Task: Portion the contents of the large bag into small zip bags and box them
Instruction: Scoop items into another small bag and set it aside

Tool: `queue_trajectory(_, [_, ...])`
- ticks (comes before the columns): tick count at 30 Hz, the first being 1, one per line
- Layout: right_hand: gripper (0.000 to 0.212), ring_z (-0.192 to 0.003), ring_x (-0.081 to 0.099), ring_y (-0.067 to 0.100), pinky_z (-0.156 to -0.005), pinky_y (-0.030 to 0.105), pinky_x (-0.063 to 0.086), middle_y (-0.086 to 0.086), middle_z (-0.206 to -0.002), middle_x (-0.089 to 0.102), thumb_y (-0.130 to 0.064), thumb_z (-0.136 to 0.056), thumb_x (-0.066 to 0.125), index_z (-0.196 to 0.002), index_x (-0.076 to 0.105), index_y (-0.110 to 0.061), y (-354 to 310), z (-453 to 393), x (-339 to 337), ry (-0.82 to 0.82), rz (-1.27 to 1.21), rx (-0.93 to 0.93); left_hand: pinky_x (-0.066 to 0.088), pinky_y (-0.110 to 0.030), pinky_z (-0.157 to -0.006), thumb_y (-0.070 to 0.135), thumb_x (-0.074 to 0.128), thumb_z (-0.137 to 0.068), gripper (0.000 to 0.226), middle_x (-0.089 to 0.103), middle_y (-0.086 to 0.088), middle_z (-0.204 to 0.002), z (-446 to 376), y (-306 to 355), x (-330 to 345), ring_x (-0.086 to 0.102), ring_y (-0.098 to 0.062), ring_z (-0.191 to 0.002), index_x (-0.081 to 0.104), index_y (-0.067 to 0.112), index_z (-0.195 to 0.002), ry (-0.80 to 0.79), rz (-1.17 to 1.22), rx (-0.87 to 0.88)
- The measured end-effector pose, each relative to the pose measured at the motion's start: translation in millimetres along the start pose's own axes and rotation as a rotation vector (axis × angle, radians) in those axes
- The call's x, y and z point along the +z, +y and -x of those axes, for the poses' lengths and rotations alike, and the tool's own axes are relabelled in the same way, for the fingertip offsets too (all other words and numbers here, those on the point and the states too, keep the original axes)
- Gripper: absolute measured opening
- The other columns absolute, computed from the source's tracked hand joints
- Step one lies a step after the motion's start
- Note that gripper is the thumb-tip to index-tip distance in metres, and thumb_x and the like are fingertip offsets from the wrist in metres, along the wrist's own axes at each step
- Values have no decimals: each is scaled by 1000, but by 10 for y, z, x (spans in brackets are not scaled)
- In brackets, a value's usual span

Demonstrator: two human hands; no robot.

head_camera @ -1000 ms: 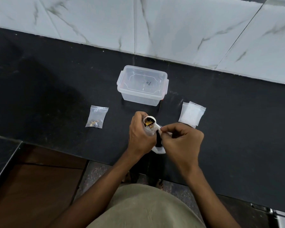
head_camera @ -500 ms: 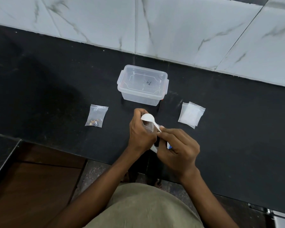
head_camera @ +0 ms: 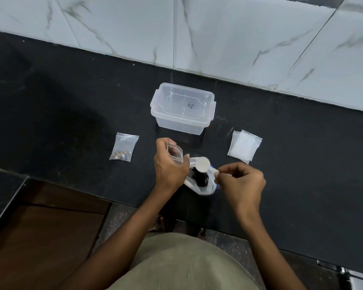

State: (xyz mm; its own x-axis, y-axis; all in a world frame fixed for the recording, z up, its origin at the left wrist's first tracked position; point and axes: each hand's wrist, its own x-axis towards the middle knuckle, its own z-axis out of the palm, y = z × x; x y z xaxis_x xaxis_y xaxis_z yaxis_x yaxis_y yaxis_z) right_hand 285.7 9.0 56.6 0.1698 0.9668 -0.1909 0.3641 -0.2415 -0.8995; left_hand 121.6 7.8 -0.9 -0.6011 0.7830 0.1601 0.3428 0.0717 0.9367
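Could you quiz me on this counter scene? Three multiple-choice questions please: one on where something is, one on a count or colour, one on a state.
1. Where does the small zip bag holding brownish bits lie?
A) inside the box
B) on the black counter, left of the left hand
C) on the white bag pile

2. How many lidded clear plastic boxes are there?
A) one
B) two
C) three

3. The white plastic spoon in the right hand is
A) heaped
B) broken
C) empty

Answers: 1 B, it lies flat on the counter; 2 A, only one shows; 3 C, its bowl shows bare above the open large bag.
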Motion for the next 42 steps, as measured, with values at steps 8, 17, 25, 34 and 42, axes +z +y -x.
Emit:
queue_trajectory(8, [12, -51, 58, 25, -43, 26, 40, -2, -61, 63, -4, -59, 69, -62, 71, -15, 477, 0, 250, -62, 768, -484, 45, -18, -77, 43, 88, -59, 74, 43, 10, -91, -80, 39, 4, 46, 1, -78, 39, 15, -107, -139, 143, -111])
queue_trajectory(17, [6, -72, 62, 24, -68, 32, 35, -7, -73, 69, -21, -69, 69, -64, 69, -19, 450, -95, 208, -4, 782, -598, 38, -25, -55, 49, 51, -86, 35, 56, 10, -67, -133, 250, -3, 51, -5, -58, 39, 17, -90, -355, 602, -411])
queue_trajectory(25, [11, -82, 67, 8, -72, 32, 55, -14, -87, 72, -18, -86, 76, -97, 76, -19, 100, -174, 241, -157, 60, -451, 41, -29, -73, 38, 54, -85, 28, 47, 2, -79, -134, 349, 52, 51, -9, -74, 39, 15, -89, -541, 707, -501])
queue_trajectory(34, [10, -65, 60, 23, -61, 31, 50, 6, -72, 72, -5, -90, 72, -81, 76, -7, 112, -504, 92, -221, -509, 24, 55, -27, -68, -7, 65, -90, 19, 70, -1, -71, -169, 283, 2, 67, -12, -67, 66, 8, -79, -423, 267, -337])
queue_trajectory(42, [5, -64, 69, 5, -60, 17, 52, 0, -72, 77, -4, -88, 75, -84, 78, -5, 101, -577, 16, -272, -390, -80, 51, -20, -61, -22, 69, -70, 28, 66, 3, -61, -246, 423, -38, 62, -6, -58, 65, 4, -60, -362, 290, -413])
